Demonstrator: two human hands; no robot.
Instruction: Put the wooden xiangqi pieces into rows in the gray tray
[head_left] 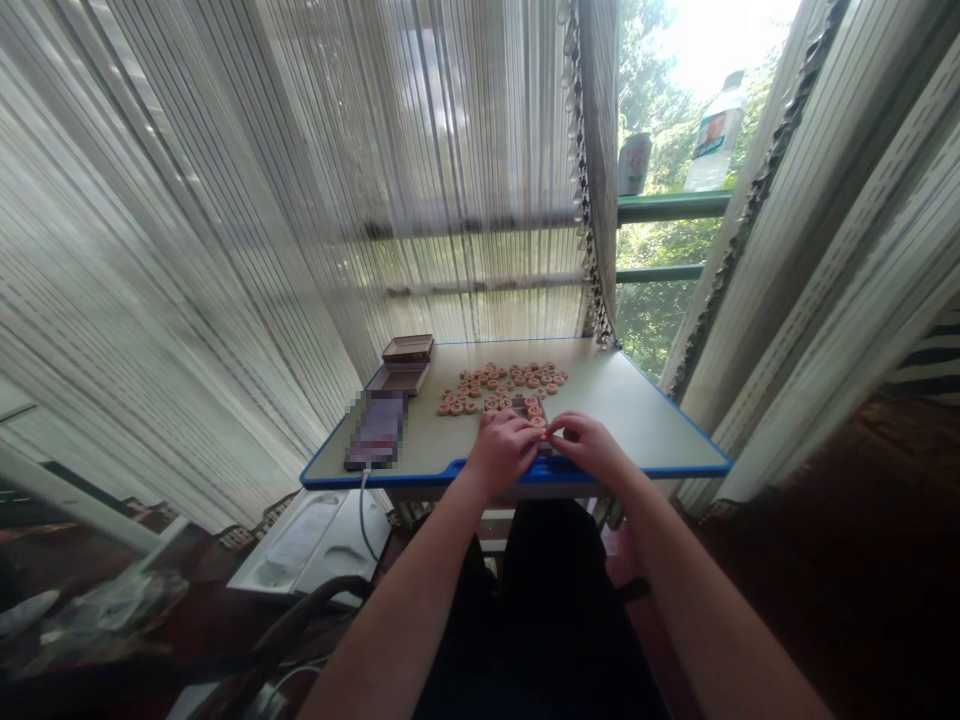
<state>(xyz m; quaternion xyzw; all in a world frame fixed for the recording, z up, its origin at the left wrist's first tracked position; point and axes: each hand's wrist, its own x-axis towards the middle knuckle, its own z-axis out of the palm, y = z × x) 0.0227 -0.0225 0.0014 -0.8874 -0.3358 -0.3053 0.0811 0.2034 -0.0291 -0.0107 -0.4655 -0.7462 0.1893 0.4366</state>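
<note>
Round wooden game pieces with red or dark marks (491, 378) lie spread over the middle of the pale table. A small box (546, 408) near the front edge holds several such pieces, some along its right side. My left hand (504, 452) rests over the left and front part of this box and hides much of it. My right hand (586, 440) is at the box's front right corner, thumb and fingertips pinched together at a piece (542, 436) there. The fingertips of both hands nearly meet. Whatever my left fingers hold, if anything, is hidden.
An open brown box (400, 379) and its lid (409, 347) lie at the table's back left. A phone (377, 430) with a cable (363, 515) is at the left. Behind stand a can (634, 163) and a bottle (718, 135) on the green window rail (673, 207).
</note>
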